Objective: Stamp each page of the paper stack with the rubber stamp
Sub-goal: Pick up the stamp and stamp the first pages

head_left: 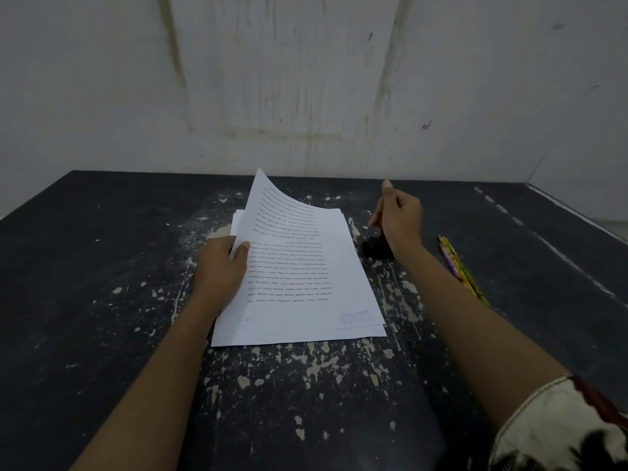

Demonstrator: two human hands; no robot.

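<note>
A stack of printed white pages (306, 300) lies in the middle of the dark table (102, 283). The top page (272, 205) curls upward at its far left corner and carries a faint blue stamp mark (355, 317) near its front right corner. My left hand (221, 266) pinches the left edge of that page between thumb and fingers. To the right of the stack, my right hand (397, 219) grips the rubber stamp (380, 222), whose foot stands on a black ink pad (375, 248). The hand hides most of the stamp.
Two or three colourful pencils (458, 266) lie on the table right of my right forearm. A stained white wall (306, 79) rises directly behind the table's far edge. The tabletop is black with worn, flaking patches.
</note>
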